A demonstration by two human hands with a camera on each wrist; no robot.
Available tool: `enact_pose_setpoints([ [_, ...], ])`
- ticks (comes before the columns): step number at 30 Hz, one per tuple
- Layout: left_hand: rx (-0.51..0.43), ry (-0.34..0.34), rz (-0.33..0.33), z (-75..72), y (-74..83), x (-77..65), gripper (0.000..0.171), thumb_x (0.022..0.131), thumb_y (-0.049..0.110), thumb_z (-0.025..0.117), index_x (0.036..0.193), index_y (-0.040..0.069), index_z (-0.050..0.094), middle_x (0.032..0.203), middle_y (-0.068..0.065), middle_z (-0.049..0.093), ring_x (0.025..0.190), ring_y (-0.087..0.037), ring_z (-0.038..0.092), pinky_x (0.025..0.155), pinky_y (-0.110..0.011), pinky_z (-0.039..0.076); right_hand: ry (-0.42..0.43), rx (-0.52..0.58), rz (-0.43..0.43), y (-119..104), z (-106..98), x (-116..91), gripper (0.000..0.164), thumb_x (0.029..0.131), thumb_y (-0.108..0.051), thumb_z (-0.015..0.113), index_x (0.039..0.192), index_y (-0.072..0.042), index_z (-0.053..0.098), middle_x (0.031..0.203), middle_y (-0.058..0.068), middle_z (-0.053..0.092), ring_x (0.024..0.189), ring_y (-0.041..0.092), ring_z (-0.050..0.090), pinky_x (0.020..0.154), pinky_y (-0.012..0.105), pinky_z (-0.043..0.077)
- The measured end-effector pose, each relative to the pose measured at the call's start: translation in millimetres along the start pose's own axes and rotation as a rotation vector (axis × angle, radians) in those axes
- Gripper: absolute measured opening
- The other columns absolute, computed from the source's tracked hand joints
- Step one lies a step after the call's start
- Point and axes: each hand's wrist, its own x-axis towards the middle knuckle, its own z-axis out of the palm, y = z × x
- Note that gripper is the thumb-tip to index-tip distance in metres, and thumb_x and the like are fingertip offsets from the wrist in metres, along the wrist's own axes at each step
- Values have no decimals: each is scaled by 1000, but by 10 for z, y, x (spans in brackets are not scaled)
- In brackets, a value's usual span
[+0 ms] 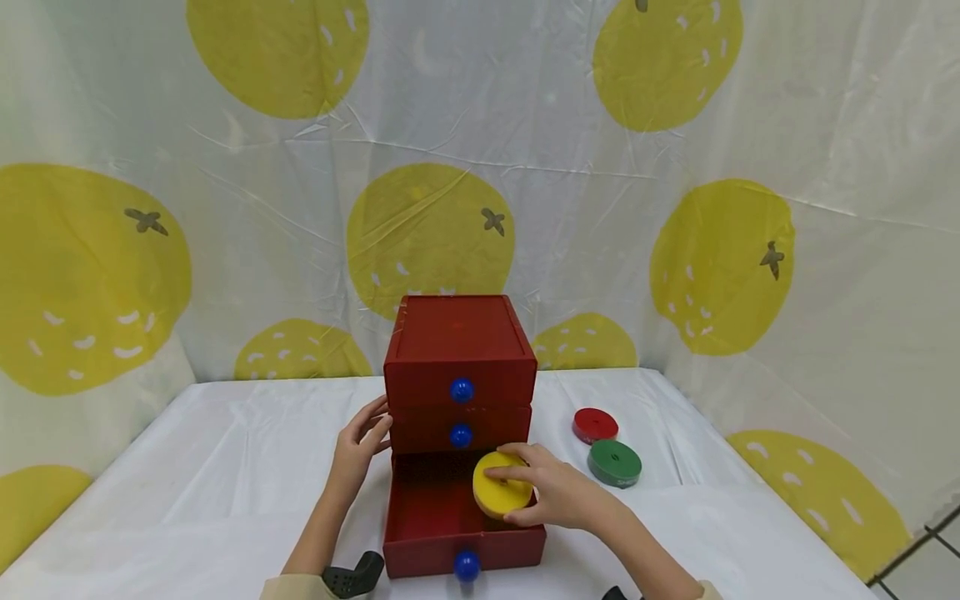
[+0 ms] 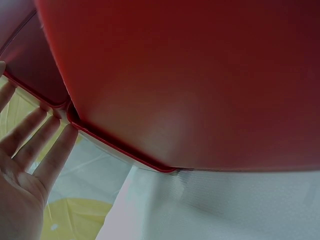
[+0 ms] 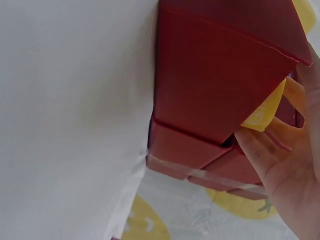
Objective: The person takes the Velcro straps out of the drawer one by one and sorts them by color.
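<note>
A red three-drawer cabinet point(image 1: 463, 329) with blue knobs stands on the table. Its bottom drawer point(image 1: 426, 510) is pulled out. Over the right side of that drawer, my right hand point(image 1: 561, 493) pinches a flat yellow roll point(image 1: 491, 493), tilted, between thumb and fingers. White marks show on the yellow roll's edge point(image 3: 267, 110) in the right wrist view, where the drawer wall partly hides it. My left hand point(image 1: 356, 450) touches the cabinet's left side, and in the left wrist view its fingers point(image 2: 55, 155) are spread and nearly straight.
A red roll point(image 1: 596, 425) and a green roll point(image 1: 615, 463) lie on the white-covered table point(image 1: 247, 467), right of the cabinet. A white curtain with yellow fruit prints point(image 1: 431, 225) hangs behind. The two upper drawers point(image 1: 427, 429) are closed.
</note>
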Motion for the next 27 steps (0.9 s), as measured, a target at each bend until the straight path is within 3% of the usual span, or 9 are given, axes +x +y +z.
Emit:
enact_pose_setpoints([
  [15,7,8,12,2,-26,8,41,92,22,52,131,10,47,121,-9,54,99,5,55,76,-24,53,61,-26,-38,12,-11,-37,49,78,-41,66,125,-34,54,136,3,42,121,22,42,89,38,49],
  [27,3,8,12,13,-5,0,40,92,21,52,131,9,47,122,-11,54,98,5,55,76,-24,53,220,-21,-96,33,12,-71,52,75,-32,72,125,-33,54,138,2,40,120,21,42,87,32,50],
])
